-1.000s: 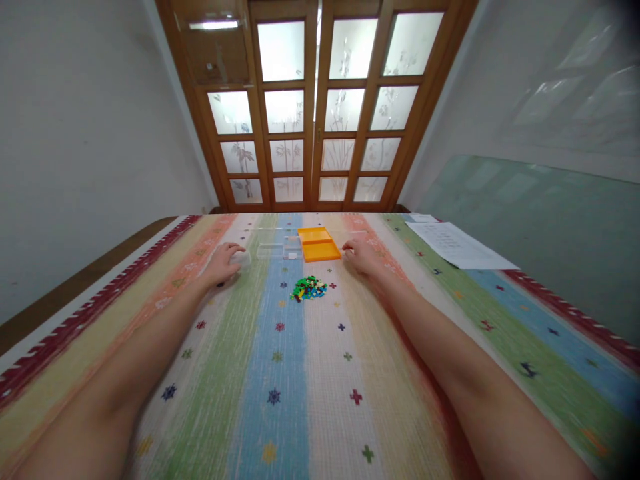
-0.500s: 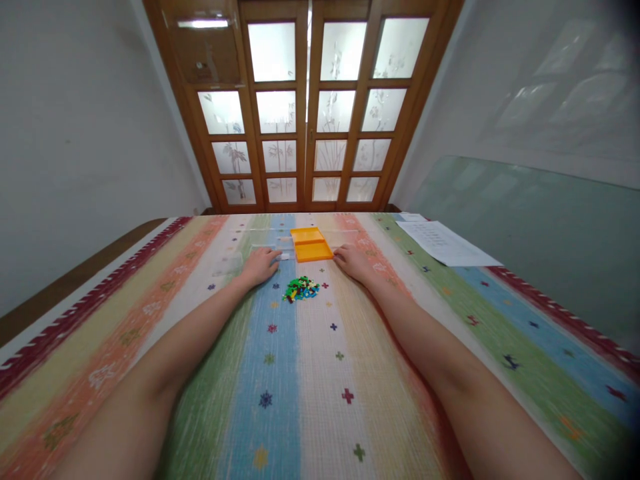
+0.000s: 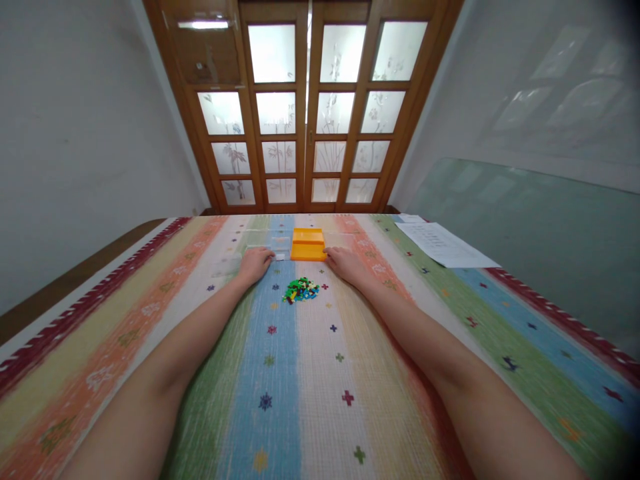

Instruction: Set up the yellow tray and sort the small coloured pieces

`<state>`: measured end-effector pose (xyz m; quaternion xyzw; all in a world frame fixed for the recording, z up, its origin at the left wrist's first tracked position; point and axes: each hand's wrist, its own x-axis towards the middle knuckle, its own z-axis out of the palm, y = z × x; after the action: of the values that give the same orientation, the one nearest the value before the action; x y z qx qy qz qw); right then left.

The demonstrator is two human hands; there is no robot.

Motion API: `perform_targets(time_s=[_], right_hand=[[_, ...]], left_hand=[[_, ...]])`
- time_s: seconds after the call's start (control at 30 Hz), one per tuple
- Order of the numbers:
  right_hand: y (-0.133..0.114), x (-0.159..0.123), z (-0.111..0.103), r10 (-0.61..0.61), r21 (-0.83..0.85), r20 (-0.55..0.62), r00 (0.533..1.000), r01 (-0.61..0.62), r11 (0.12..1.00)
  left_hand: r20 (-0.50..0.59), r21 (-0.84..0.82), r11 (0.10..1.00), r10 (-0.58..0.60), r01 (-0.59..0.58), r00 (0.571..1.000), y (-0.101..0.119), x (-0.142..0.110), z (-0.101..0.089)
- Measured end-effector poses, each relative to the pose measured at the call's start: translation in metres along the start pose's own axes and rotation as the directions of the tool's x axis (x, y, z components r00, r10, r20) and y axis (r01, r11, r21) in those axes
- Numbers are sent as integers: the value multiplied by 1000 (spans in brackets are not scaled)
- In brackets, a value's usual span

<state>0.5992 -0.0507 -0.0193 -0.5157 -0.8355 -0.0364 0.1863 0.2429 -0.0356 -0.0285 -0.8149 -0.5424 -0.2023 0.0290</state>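
My left hand (image 3: 256, 265) rests at the near side of a clear plastic box (image 3: 282, 245), fingers closed at its edge; part of the box is hidden behind the hand. To its right, an orange plastic case (image 3: 309, 252) lies opened out flat, with a raised fold across it. My right hand (image 3: 345, 263) has its fingertips closed on the case's near right corner. Closer to me, between my forearms, a loose pile of small coloured pieces (image 3: 301, 291), mostly green, blue, yellow and dark, lies on the striped tablecloth (image 3: 320, 373).
Printed white sheets (image 3: 440, 244) lie at the right rear of the table. A pane of greenish glass (image 3: 540, 227) leans along the right wall. Behind the table's far edge stand wooden doors (image 3: 307, 133) with frosted panes.
The orange case has turned to sit squarer to me and shifted slightly left, with my right hand following it. My left hand and the clear box have moved a little left.
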Motion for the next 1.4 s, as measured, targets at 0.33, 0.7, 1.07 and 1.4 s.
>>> perform_targets(time_s=[0.33,0.7,1.07,1.4], right_hand=[[16,10,4,-171,27,66,983,170,985],[18,8,6,-186,48,61,981,183,982],[17,8,10,-162,22,52,986,161,987],[24,0,2,-113,64,5,994,113,992]], left_hand=[[-21,8,1000,-3,3,1000,-1,-2,-2],[-24,-34,999,-32,31,999,-3,-2,2],[-39,-55,997,-51,49,998,-2,-4,2],[-78,-23,997,-81,80,994,3,-8,-6]])
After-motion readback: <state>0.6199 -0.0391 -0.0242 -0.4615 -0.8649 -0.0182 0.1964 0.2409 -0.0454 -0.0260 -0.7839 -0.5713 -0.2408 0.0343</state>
